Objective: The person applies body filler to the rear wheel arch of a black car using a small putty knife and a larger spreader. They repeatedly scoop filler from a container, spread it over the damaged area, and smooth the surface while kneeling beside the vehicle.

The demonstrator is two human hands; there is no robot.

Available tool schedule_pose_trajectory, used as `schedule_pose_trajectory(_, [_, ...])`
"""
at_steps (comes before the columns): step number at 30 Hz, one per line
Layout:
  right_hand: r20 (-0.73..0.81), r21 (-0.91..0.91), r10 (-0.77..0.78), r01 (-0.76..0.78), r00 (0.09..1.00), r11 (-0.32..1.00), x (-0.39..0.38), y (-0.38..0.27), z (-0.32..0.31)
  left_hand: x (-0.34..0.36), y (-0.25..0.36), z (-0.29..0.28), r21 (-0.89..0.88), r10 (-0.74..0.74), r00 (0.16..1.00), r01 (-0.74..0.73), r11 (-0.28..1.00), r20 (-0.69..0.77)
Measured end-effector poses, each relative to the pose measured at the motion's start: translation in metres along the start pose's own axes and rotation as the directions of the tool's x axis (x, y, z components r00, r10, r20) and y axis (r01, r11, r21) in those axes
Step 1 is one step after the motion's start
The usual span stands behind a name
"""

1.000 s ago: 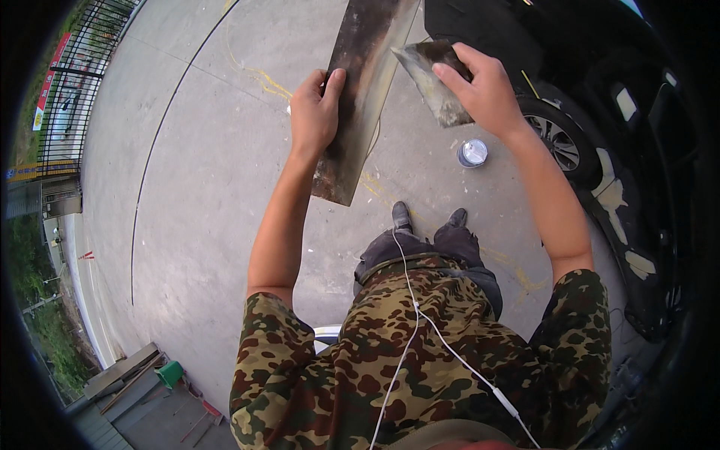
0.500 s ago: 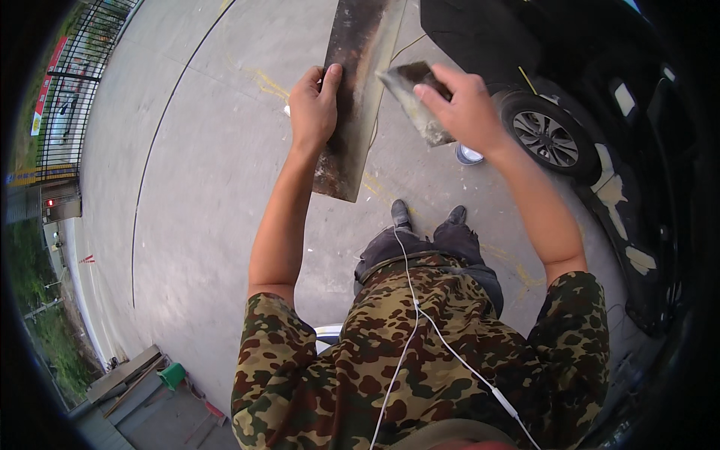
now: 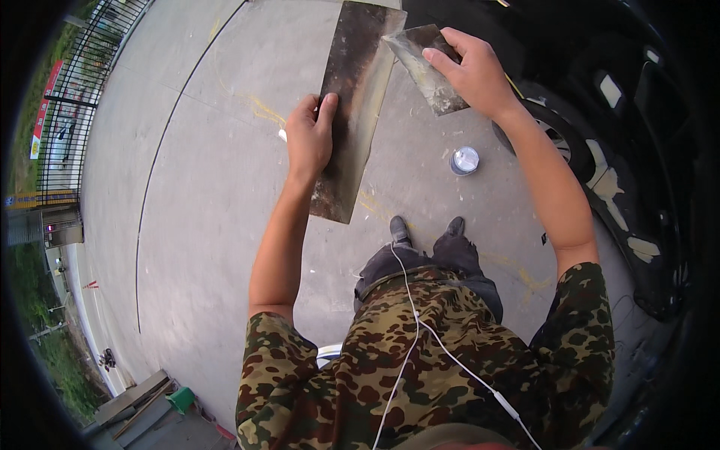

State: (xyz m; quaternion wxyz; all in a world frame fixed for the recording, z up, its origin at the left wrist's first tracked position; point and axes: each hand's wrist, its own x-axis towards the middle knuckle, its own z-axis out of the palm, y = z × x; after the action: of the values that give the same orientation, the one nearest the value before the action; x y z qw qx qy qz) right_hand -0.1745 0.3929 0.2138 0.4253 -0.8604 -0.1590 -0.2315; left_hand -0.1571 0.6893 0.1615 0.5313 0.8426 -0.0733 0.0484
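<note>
My left hand [image 3: 310, 139] is closed round the left edge of a long, flat, stained board [image 3: 351, 90], thumb on top. The board is dark on its left side, with a pale greyish smear along the right. In my right hand [image 3: 474, 71] is a wide, flat putty scraper [image 3: 424, 67], gripped by its dark back edge between thumb and fingers. Pale putty-like residue coats its face. One corner of the scraper meets the board's right edge near the top. Fingers under both tools are mostly hidden.
On the right stands a black car [image 3: 637, 187] with pale patches on its body and a wheel [image 3: 551, 139] partly behind my forearm. An open can [image 3: 465, 160] sits on the concrete floor. Planks [image 3: 139, 401] and a green container [image 3: 180, 400] lie lower left; a fence [image 3: 67, 127] borders the far left.
The scraper and my right hand have moved up, its corner now at the board's edge. The board sits slightly lower in view. The can on the floor shows fully now.
</note>
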Motion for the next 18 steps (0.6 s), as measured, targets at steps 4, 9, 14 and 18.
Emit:
schedule_pose_trajectory(4, [0.154, 0.028, 0.031, -0.035, 0.988, 0.999, -0.081, -0.040, 0.049, 0.002, -0.001, 0.001, -0.027, -0.016, 1.000, 0.016, 1.000, 0.001])
schedule_pose_trajectory(9, [0.544, 0.076, -0.067, 0.030, 0.836, 0.997, -0.172, -0.084, 0.069, 0.001, -0.006, -0.001, -0.002, -0.058, 0.998, 0.058, 0.998, 0.000])
schedule_pose_trajectory(14, [0.021, 0.095, 0.076, -0.077, 0.997, 0.992, -0.034, -0.016, -0.002, -0.006, 0.008, 0.001, 0.009, -0.011, 1.000, 0.011, 1.000, 0.022])
schedule_pose_trajectory(18, [0.174, 0.053, 0.229, -0.241, 0.958, 0.969, -0.056, -0.024, 0.027, 0.001, 0.019, 0.002, -0.070, -0.021, 0.999, 0.022, 0.997, 0.028])
